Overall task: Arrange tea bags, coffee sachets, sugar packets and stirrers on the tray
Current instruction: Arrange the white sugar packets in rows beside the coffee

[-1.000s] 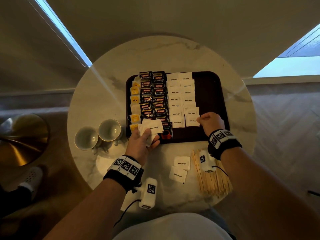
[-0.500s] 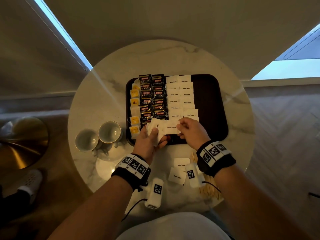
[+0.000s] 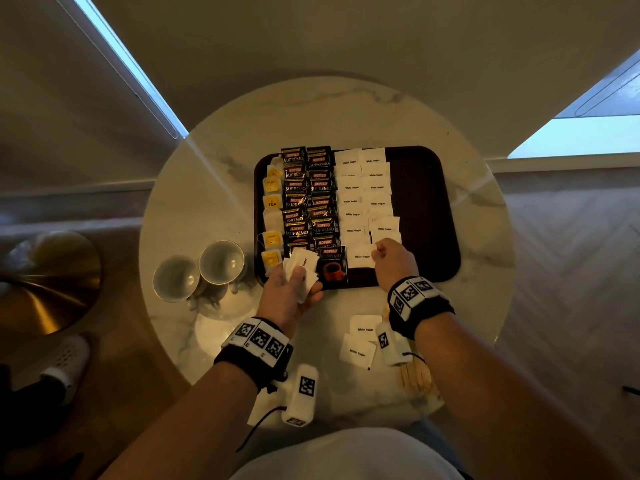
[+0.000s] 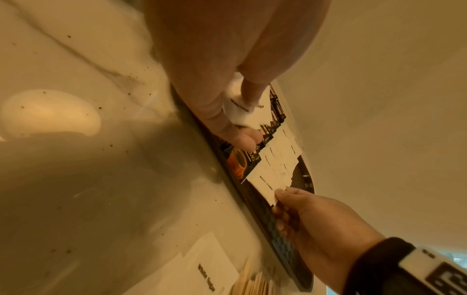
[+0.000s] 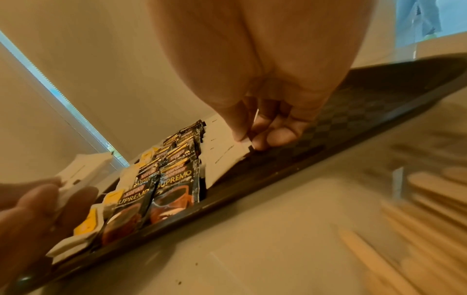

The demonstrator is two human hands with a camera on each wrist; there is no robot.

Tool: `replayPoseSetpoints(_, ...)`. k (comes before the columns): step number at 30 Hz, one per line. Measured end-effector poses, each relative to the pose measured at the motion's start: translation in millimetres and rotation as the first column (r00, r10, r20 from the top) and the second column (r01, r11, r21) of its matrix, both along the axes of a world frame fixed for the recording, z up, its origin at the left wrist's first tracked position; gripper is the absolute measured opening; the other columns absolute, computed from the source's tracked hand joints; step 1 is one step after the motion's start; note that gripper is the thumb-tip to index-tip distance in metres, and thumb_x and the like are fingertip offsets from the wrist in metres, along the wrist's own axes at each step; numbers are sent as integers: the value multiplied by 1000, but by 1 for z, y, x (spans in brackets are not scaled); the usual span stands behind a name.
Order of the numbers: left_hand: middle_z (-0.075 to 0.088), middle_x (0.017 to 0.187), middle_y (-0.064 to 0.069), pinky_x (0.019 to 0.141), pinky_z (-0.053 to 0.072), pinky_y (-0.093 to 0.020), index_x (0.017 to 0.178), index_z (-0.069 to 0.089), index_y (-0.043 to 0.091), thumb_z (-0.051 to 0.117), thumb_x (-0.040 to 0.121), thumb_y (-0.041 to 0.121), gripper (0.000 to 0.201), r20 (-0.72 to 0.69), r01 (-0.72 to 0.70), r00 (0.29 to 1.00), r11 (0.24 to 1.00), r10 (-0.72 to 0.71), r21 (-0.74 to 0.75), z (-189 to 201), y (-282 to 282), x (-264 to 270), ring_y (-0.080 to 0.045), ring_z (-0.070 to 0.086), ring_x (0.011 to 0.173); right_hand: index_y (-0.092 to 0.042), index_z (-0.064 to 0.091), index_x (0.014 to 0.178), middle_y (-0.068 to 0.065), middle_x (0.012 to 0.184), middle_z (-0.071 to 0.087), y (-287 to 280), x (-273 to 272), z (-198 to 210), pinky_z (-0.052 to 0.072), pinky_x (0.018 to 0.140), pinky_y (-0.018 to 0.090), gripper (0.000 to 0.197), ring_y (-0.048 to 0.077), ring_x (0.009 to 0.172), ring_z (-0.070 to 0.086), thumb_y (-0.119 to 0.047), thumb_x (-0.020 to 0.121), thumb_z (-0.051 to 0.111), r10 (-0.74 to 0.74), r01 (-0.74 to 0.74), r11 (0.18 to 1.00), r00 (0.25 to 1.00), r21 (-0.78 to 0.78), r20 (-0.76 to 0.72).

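A dark tray (image 3: 422,209) holds a column of tea bags (image 3: 272,202), two columns of coffee sachets (image 3: 308,199) and two columns of white sugar packets (image 3: 363,188). My left hand (image 3: 298,279) grips a small stack of sugar packets (image 4: 237,111) over the tray's near left corner. My right hand (image 3: 379,252) pinches the corner of one sugar packet (image 5: 227,157) that lies at the near end of the sugar columns. Two loose sugar packets (image 3: 360,337) and a pile of wooden stirrers (image 3: 419,375) lie on the table under my right forearm.
The tray sits on a round marble table (image 3: 214,188). Two empty cups (image 3: 201,271) stand left of the tray near the table's edge. The right third of the tray is bare. A brass lamp base (image 3: 45,282) stands on the floor at the left.
My right hand went left to the stack in my left hand, took one sugar packet, and carried it right onto the near end of the sugar columns.
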State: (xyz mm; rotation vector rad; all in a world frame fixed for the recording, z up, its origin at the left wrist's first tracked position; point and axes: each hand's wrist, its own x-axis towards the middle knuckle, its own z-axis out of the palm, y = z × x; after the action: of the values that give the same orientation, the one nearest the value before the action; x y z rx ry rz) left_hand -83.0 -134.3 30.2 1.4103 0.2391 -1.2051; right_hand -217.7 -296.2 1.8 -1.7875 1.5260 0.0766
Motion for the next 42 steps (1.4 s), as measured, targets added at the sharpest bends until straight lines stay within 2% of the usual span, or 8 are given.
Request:
replayPoseSetpoints(5,67,110,-13,75,61,-38,128,53,19,50,103,12,25,-44,39,998,999,-40,-7,3,-6,3,-21,70,81,-15,64,118,8,117,65,-1,2,1,54,91,37,23,22,103,63,-25,98,61,-1,3,999,999,-53,37)
replayPoseSetpoints(8,67,110,-15,72,62,-36,131,52,18,49,104,9,29,-34,104,994,994,-105,-34,5,-11,0,-22,70,81,-18,65,118,1,116,64,0,-1,13,52,86,31,25,15,102,62,-33,98,62,-25,37,993,993,-108,114)
replayPoseSetpoints(11,69,104,-13,71,63,-34,127,56,16,52,103,9,26,5,180,984,981,-181,-66,7,-16,-6,-20,70,76,-23,71,106,-10,102,68,9,3,32,52,81,27,25,10,93,65,-44,93,67,-27,12,999,950,51,312)
replayPoseSetpoints(15,72,99,-7,69,62,-31,115,62,20,56,101,11,18,17,253,967,963,-252,-94,11,-22,-13,-18,71,74,-23,70,97,-1,88,71,17,9,42,59,75,30,9,13,79,68,-27,90,75,6,-88,980,910,178,415)
replayPoseSetpoints(19,71,99,-9,67,61,-29,117,61,16,55,102,11,16,46,233,972,970,-231,-62,10,-24,-12,-17,69,74,-23,68,98,-4,83,69,10,2,43,58,69,22,4,8,72,67,-23,95,70,-75,-4,985,895,174,439)
replayPoseSetpoints(23,69,102,-12,65,61,-29,122,59,12,54,102,11,20,45,183,982,983,-182,-24,5,-22,-8,-17,68,74,-19,67,99,4,89,72,-2,-13,41,60,74,27,3,15,77,70,-20,96,67,-231,115,957,860,267,455)
replayPoseSetpoints(30,69,109,-11,68,62,-30,117,60,18,53,103,12,17,45,130,990,991,-131,24,-2,-11,-5,-19,69,82,-11,62,118,7,97,72,-23,-54,17,59,78,31,18,17,80,67,-15,100,61,-359,281,918,889,281,283)
replayPoseSetpoints(42,68,100,-13,75,61,-38,116,62,13,50,101,6,20,-8,99,995,994,-98,40,-1,-12,-7,-23,68,79,-17,65,112,-2,92,72,-27,-46,-2,56,69,30,18,12,76,67,-26,97,65,-238,225,966,967,130,96)
